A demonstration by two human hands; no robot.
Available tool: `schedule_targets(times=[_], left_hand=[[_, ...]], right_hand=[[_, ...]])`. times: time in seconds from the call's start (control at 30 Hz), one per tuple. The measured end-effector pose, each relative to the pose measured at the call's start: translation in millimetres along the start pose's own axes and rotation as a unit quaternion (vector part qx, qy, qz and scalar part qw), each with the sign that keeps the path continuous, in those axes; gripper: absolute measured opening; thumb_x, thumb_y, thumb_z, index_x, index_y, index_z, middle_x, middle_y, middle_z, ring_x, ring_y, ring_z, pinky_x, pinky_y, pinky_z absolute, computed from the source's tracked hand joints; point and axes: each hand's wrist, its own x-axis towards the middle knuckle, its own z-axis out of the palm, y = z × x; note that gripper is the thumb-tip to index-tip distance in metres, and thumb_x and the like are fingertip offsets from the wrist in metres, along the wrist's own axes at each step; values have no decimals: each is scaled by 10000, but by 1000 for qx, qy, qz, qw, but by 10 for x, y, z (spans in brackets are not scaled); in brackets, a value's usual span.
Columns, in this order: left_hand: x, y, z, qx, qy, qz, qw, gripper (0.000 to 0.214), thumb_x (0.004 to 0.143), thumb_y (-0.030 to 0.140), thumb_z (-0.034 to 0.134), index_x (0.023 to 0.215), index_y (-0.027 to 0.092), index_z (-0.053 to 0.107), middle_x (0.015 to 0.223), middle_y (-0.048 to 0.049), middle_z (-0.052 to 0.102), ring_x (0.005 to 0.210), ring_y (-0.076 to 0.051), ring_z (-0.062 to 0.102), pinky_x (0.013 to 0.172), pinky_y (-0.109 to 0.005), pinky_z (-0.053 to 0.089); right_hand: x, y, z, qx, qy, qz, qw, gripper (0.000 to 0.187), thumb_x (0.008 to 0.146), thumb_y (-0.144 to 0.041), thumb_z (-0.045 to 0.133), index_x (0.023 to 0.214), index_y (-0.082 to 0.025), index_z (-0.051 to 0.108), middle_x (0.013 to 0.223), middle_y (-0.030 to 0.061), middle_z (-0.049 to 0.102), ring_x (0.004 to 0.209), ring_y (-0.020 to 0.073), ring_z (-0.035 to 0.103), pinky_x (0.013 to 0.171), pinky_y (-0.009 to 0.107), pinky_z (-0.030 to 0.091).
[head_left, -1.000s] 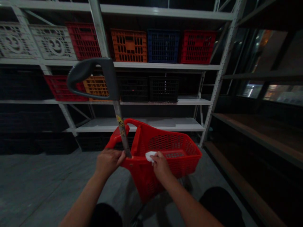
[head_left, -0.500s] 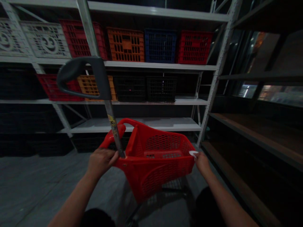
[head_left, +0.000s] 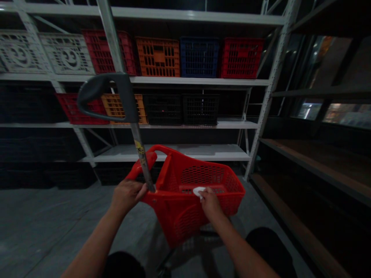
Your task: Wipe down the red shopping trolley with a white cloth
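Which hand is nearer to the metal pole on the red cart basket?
Left. The left hand sits right beside the metal pole, at the red basket's rim; the right hand is farther away, over the basket, on a white item.

The 2 hands are a left hand [head_left: 126, 197] and a right hand [head_left: 211, 204], with 1 red plastic shopping cart [head_left: 203, 173], 1 grey cart handle [head_left: 107, 92] and 1 white cloth [head_left: 198, 192]. The metal rack has 4 shelves [head_left: 174, 80]. The shelf bears 6 crates: 2 white crates [head_left: 67, 54], 2 red crates [head_left: 242, 58], 1 orange crate [head_left: 158, 57] and 1 blue crate [head_left: 199, 58]. Below it, 4 more are countable: 1 red crate [head_left: 79, 110], 1 orange crate [head_left: 123, 110] and 2 black crates [head_left: 162, 110].
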Motion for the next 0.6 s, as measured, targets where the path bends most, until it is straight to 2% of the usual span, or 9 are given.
schedule_targets(times=[0.1,0.2,0.27,0.3,0.4,0.5,0.6], left_hand=[[-5,-27,13,-3,-17,-2,1000,383,817,360,380,588,195,640,597,-8,665,597,-147,591,645,-277,396],[-16,-36,38,-3,-25,-6,1000,378,815,371,387,611,192,650,612,-14,669,614,-155,596,659,-284,391],[-19,-27,46,1,-21,-14,1000,379,814,375,386,615,189,649,616,-18,669,623,-163,597,668,-291,389],[-18,-17,45,2,-21,-17,1000,380,814,378,384,615,190,648,614,-19,667,623,-166,596,668,-292,388],[-10,27,20,-3,-33,-18,999,380,814,374,378,603,194,639,602,-19,660,612,-167,588,657,-293,380],[2,74,-4,-9,-40,-19,999,373,814,361,374,595,197,628,605,-17,658,610,-161,581,662,-292,370],[21,89,-7,-14,-42,-28,999,359,809,358,383,591,198,619,599,-18,651,614,-153,574,674,-290,360]], right_hand=[[-26,598,-496,-93,16,70,993,338,676,-18,446,876,-138,691,826,86,599,772,165,571,763,252,442],[-49,1104,-942,-183,50,173,967,308,702,-46,449,887,-101,690,837,110,613,759,171,591,772,250,430],[-54,1231,-1054,-203,59,202,956,306,706,-56,450,889,-104,690,843,112,616,743,169,595,764,250,431],[-52,1214,-1034,-198,64,198,958,313,702,-52,446,888,-110,690,849,110,615,746,168,594,765,250,431],[-41,864,-706,-126,61,136,981,356,658,-9,426,868,-123,690,842,93,605,770,165,581,773,251,435],[-32,227,-199,1,32,38,999,412,618,20,411,889,-134,680,844,78,576,789,162,561,776,260,441],[-31,-407,165,136,20,-28,990,451,622,30,386,904,-180,668,816,45,546,777,142,541,728,243,450]])
